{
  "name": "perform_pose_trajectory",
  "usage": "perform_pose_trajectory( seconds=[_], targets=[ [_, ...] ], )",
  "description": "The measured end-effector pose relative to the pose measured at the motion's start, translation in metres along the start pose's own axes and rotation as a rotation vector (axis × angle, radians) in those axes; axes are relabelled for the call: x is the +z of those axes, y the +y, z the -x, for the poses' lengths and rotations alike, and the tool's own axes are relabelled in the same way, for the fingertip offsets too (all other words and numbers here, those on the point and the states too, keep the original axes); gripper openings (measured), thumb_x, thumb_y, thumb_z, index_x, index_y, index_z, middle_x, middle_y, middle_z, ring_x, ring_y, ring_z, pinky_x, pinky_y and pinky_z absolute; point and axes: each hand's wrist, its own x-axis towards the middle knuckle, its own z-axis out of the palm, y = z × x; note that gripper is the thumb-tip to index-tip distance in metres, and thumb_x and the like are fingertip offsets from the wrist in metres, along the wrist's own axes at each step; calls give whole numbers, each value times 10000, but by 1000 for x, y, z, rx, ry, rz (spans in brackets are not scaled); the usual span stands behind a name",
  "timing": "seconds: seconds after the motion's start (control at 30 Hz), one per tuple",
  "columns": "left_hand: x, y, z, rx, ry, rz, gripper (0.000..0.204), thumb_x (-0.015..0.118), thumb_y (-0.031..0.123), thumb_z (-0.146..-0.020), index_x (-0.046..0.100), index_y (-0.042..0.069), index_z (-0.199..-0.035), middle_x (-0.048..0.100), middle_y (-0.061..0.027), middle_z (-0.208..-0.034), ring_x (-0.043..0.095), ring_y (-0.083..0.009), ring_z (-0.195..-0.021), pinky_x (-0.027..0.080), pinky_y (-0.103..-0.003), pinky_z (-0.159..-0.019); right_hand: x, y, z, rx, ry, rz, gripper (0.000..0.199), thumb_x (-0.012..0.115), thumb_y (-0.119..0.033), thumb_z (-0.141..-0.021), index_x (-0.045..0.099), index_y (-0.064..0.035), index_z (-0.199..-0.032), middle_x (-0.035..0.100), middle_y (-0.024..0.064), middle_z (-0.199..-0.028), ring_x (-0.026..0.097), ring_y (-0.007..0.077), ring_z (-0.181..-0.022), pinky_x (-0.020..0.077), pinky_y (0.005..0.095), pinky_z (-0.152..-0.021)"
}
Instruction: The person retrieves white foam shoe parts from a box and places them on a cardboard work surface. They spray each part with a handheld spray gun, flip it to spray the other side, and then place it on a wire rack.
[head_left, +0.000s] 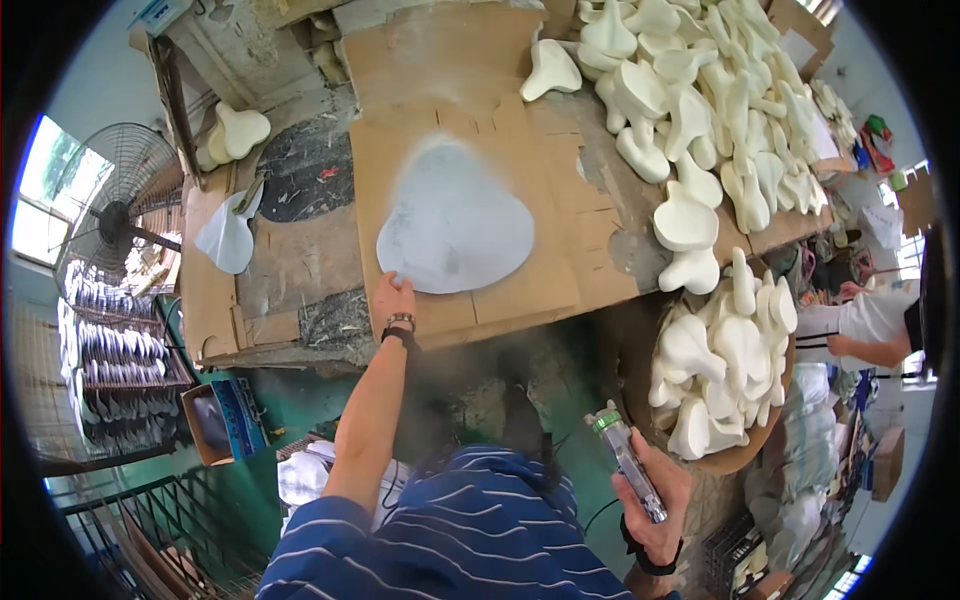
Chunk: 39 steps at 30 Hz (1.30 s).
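My left hand (393, 303) is at the near left edge of a pale grey, rounded-triangular sheet (456, 222), its fingers closed on the rim. The sheet lies flat on brown cardboard (560, 200), its narrower end pointing away from me, and its far edge fades into a whitish haze. Low on the right, away from the table, my right hand (655, 495) is wrapped round a metal spray gun (632, 462) with a green ring near its head. A second light grey sheet (228, 236) lies at the table's left edge.
Cream foam saddle-shaped pieces (690, 100) are heaped at the table's far right. More fill a round container (725, 360) beside the table. A large fan (118, 210) and a loaded rack (115, 360) stand left. Another person (875, 330) is at the far right.
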Motion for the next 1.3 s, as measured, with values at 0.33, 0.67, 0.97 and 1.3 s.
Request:
perform_pose_trajectory(
  seconds=[0.33, 0.67, 0.97, 1.3],
  targets=[
    [0, 31, -11, -116, -13, -244, 404, 805, 218, -717, 698, 131, -1097, 688, -103, -961, 674, -286, -921, 545, -414, -797, -36, 43, -62, -12, -121, -155, 567, 750, 31, -731, 617, 15, -1282, 662, 179, -854, 647, 301, -721, 499, 319, -687],
    [29, 79, -56, -791, -387, 1578, 61, 576, 89, -825, 607, 64, -871, 620, -83, -791, 580, -276, -760, 486, -491, -941, -28, 78, -120, -57, -234, -171, 577, 739, 17, -727, 610, 16, -1289, 669, 199, -927, 666, 338, -804, 516, 351, -744],
    [-64, 155, -200, -111, -501, 1944, 597, 589, 23, -740, 504, -79, -1322, 592, -229, -1317, 571, -372, -1232, 471, -506, -1057, 6, 110, -145, -192, -440, -167, 827, 617, 0, -684, 406, -28, -1482, 611, 200, -1154, 617, 389, -1008, 503, 429, -840],
    [-245, 218, -97, -59, 325, 1829, 654, 580, 96, -883, 331, -143, -1438, 386, -254, -1510, 373, -292, -1408, 242, -407, -1205, 18, 96, -123, -180, -486, -102, 802, 626, 13, -686, 412, -5, -1458, 611, 198, -1157, 602, 397, -1047, 503, 448, -871]
  ],
)
